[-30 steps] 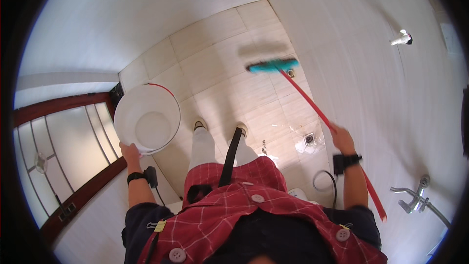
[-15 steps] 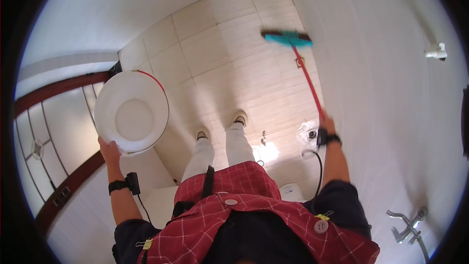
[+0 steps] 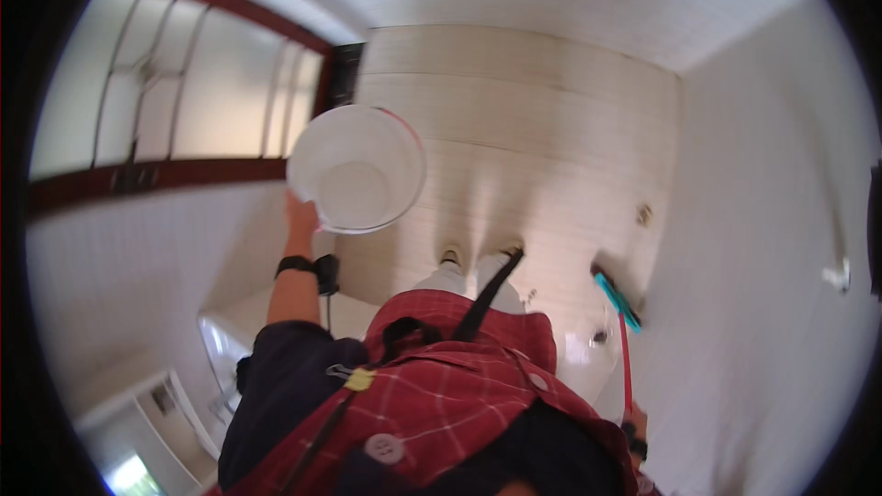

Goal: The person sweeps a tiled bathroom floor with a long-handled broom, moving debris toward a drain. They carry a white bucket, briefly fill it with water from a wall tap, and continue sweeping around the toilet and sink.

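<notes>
My left hand (image 3: 303, 213) is closed on the rim of a white bucket (image 3: 395, 161), which hangs out ahead on the left with its mouth toward me. Nothing can be seen inside it, and a red strip shows along its far rim. Low on the right, my right hand (image 3: 638, 420) is wrapped round the red handle of a broom (image 3: 626, 358). Its teal head (image 3: 617, 301), edged with dark bristles, is by the floor near the right wall; whether the bristles touch the tiles I cannot tell. My right forearm is mostly hidden by the red plaid apron.
Beige tiles (image 3: 514, 110) cover the floor around my feet (image 3: 478, 255). A round floor drain (image 3: 600, 337) lies beside the broom head, with a square drain (image 3: 644, 214) farther ahead. A dark-red framed glass door (image 3: 220, 83) stands left; white walls close the far and right sides.
My view has turned to the left, bringing in more of the door. The broom has come from far ahead to close at my right side. The bucket stays in my left hand.
</notes>
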`<move>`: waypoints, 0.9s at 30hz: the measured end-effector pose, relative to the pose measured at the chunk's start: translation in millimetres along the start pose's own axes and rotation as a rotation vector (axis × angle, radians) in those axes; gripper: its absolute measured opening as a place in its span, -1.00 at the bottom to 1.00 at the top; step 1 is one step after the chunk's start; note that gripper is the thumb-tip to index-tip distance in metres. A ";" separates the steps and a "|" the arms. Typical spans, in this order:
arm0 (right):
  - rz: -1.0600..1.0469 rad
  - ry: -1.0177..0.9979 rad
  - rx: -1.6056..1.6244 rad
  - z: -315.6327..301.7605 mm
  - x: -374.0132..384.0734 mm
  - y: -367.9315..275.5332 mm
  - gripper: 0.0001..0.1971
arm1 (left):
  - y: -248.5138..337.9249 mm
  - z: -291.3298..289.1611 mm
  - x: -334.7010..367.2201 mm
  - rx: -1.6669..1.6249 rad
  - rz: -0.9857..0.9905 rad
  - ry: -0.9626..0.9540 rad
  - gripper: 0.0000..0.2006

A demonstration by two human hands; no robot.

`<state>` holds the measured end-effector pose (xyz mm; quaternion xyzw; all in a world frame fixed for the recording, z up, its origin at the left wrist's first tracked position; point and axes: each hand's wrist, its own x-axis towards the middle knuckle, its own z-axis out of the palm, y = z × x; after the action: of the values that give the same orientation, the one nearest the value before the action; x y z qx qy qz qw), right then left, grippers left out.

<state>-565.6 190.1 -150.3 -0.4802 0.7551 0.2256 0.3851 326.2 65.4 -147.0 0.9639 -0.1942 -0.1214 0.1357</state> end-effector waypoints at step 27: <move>-1.042 -0.007 -0.652 133.6 187.9 -714.9 -0.49 | -160.7 -36.9 -25.4 -0.698 -0.738 0.237 -0.62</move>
<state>80.2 -131.1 -359.8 -0.8785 0.3121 0.2287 0.2803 368.9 226.4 -157.6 0.8727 0.2274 -0.1087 0.4181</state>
